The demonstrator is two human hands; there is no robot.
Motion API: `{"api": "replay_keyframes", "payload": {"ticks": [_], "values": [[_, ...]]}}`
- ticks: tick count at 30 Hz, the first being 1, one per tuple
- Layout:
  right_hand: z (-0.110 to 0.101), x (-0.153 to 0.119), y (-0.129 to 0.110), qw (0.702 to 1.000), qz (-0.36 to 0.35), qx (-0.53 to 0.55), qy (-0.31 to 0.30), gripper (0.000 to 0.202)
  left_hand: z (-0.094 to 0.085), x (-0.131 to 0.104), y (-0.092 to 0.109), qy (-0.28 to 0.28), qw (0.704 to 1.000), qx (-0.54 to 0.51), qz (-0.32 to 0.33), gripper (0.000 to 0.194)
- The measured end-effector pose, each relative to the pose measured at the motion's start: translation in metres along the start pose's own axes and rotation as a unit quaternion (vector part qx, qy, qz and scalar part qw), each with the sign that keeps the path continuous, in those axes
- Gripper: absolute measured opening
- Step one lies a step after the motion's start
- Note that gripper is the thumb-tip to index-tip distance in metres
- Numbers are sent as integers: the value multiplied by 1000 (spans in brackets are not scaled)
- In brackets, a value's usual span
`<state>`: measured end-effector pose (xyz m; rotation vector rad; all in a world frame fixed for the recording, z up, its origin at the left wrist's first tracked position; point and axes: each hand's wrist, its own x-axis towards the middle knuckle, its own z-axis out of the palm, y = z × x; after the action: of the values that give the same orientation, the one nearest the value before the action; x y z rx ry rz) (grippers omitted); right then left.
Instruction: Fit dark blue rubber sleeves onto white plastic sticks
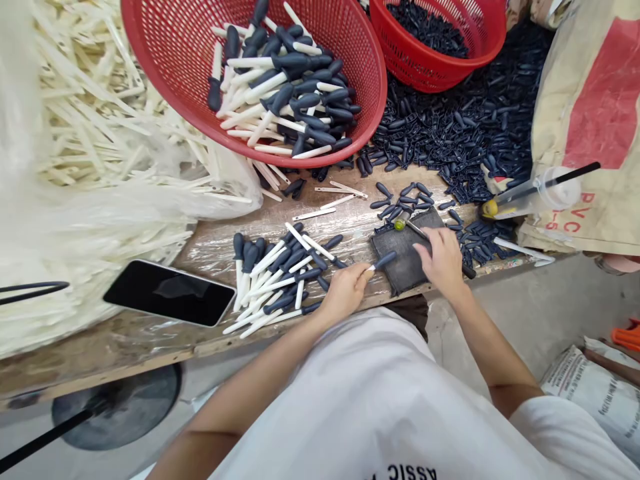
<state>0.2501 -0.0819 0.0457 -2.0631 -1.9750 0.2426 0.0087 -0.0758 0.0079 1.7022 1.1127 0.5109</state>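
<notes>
My left hand (346, 289) is closed on the white end of a small stick with a dark blue handle (386, 260), which reaches over the black cloth pad (406, 250). Over the pad's right side, my right hand (441, 259) has its fingers bent beside a thin metal tool (417, 230); whether it grips the tool is unclear. At the pad's far edge lies a yellow-green piece (401, 221). Left of my left hand is a pile of white sticks with dark handles (280, 273). Loose dark handle pieces (407, 198) lie beyond the pad.
A red basket (170, 73) of handled sticks and a smaller red basket (425, 77) stand behind. White sticks (85, 100) fill a plastic bag at left. A phone (170, 293) lies near the front edge; a plastic cup (535, 193) lies at right by a sack (595, 100).
</notes>
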Motion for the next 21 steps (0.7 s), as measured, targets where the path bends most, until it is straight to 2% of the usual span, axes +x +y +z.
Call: {"api": "replay_keyframes", "payload": {"ticks": [2,4,8,12,16,19,21], "values": [[6,7,13,993,17,-120,-15,31,4,5,-4,-25,999,-13,-44,26],[10,8,20,986,28,-158,-44,31,9,13,-8,-43,995,-50,-68,27],[2,-6,10,990,55,-108,-69,37,18,28,-14,-30,989,-107,-94,27],[-19,-27,-7,993,28,-72,-86,44,18,35,-11,-27,988,-104,-107,28],[-27,-34,-16,993,45,-102,-48,49,16,37,-6,-32,986,-108,-126,31],[-25,-33,-19,984,43,-140,-103,47,16,37,-3,-33,983,-112,-139,32],[-25,-33,-22,981,43,-151,-109,47,16,37,-1,-32,982,-114,-146,32]]}}
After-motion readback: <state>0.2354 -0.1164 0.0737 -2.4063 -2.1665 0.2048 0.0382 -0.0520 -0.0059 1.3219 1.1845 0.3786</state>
